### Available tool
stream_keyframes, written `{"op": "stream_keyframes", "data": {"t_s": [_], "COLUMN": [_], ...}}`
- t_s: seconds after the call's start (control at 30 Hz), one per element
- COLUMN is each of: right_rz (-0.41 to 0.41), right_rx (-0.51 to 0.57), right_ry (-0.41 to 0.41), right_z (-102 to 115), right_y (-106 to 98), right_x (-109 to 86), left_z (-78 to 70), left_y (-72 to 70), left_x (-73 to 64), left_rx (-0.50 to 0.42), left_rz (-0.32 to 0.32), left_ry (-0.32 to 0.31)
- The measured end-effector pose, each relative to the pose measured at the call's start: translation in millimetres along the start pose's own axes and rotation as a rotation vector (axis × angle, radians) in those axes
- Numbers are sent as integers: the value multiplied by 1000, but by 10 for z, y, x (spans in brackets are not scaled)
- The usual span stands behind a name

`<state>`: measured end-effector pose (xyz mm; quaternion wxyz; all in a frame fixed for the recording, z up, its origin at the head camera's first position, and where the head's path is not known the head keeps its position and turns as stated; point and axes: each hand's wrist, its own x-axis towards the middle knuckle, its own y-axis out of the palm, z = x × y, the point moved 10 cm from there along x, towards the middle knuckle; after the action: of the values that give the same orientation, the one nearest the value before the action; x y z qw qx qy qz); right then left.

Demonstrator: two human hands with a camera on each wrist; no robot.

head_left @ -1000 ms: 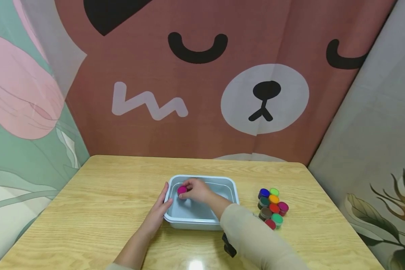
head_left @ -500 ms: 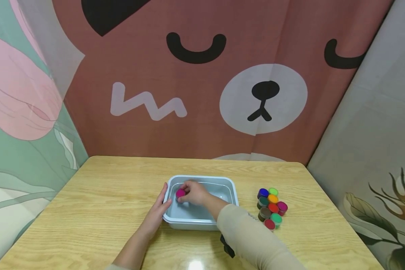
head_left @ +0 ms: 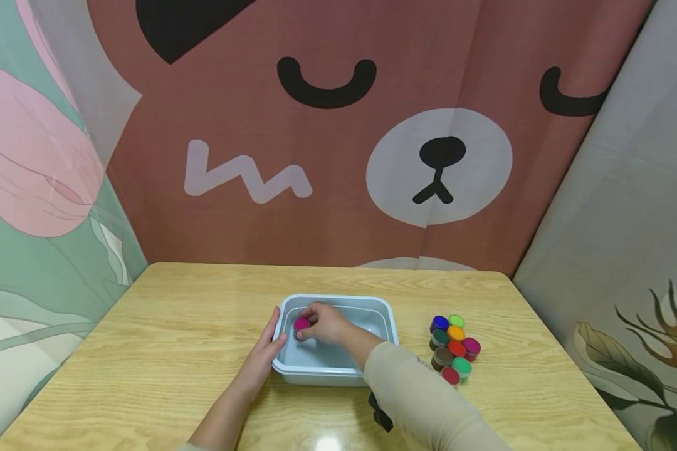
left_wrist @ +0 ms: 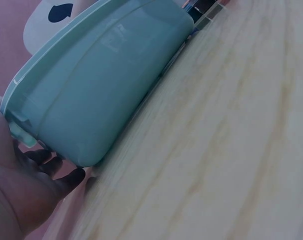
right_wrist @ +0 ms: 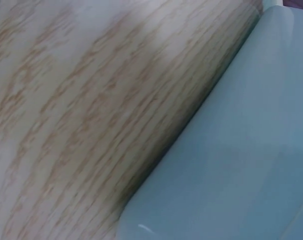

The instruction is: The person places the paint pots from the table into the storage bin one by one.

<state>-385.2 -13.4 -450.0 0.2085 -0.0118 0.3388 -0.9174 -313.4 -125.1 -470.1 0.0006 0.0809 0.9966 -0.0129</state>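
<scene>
In the head view, a light blue plastic basin point(head_left: 338, 378) stands on the wooden table. My left hand point(head_left: 261, 354) holds its left end, thumb over the rim and fingers along the outer wall; the left wrist view shows these fingers point(left_wrist: 69, 182) bent under the rim. Inside the basin, near its left end, my right hand point(head_left: 328, 324) pinches a small paint pot point(head_left: 301, 324) with a magenta lid between thumb and fingers. Whether this pot touches the basin floor I cannot tell. The right wrist view shows only the basin's outer wall point(right_wrist: 231, 150) and table, not the hand.
Right of the basin, several similar pots stand clustered, among them a blue pot point(head_left: 439, 324), an orange pot point(head_left: 456, 334) and a red pot point(head_left: 450, 376). The wooden table point(head_left: 163, 351) ends at a curtain point(head_left: 338, 238) with a bear print.
My right hand has lowered the magenta-lidded pot slightly toward the basin floor, and then stays nearly still. My left hand keeps its place on the basin.
</scene>
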Motion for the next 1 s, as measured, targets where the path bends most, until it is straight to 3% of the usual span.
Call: {"op": "stream_keyframes", "data": {"t_s": [0.2,0.47,1.0], "right_rz": [-1,-16,-55], "right_rx": [72,85,137], "right_ry": [-22,-39,-35], "right_z": [57,50,-7], "right_y": [-39,-161,-644], "right_x": [-39,-91,-295], "left_z": [6,2,-19], "left_y": [-2,2,-5], "left_x": [3,-2,-10], "left_rx": [-3,-1,12], "left_rz": [2,1,-12], "left_ry": [4,5,18]}}
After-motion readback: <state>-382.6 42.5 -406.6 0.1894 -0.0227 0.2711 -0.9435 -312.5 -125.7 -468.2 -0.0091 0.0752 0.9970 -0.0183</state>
